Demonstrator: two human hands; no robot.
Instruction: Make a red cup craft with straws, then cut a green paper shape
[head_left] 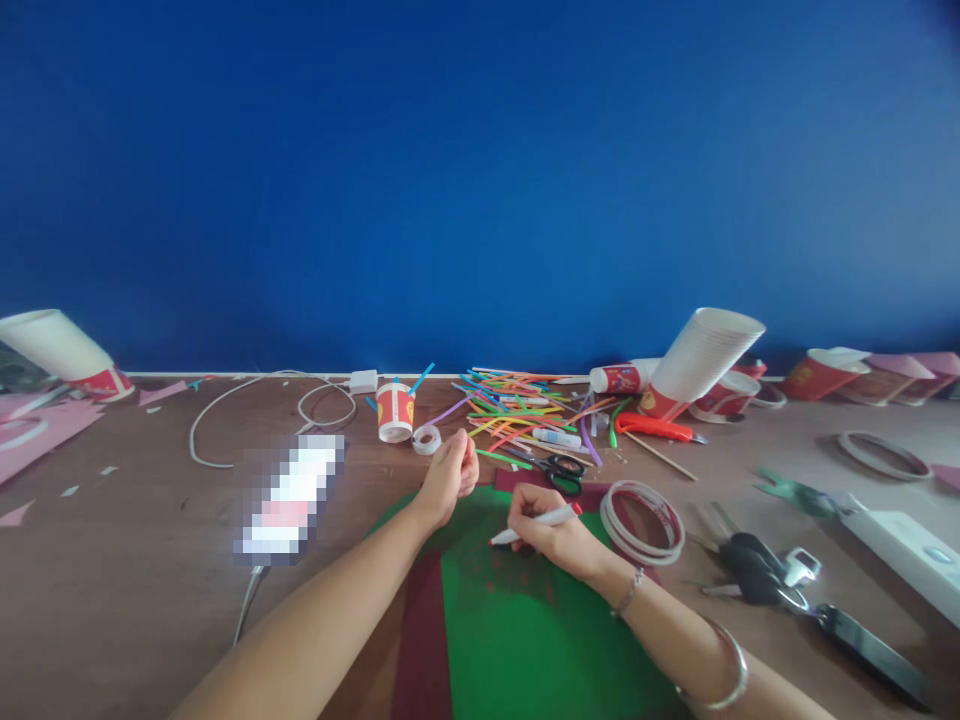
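My right hand point(544, 525) grips a white marker with a red end point(559, 515). The marker's tip points left, low over a green sheet point(540, 630) that carries faint reddish marks; I cannot tell whether it touches. Curled fingers close my left hand point(448, 475) above the sheet's far edge, and what it holds, if anything, is hidden. Just beyond it lies a small tape roll point(427, 440). Dark red paper point(420, 640) shows from under the green sheet. To the right of my right hand are larger tape rolls point(643, 523).
Behind my hands lie a pile of coloured sticks point(517, 410), black scissors point(564, 472) and an orange cutter point(660, 428). Stacked paper cups point(697, 360) lean at the back right. Keys point(757, 570) rest at right. A phone point(292, 495) with a cable lies left.
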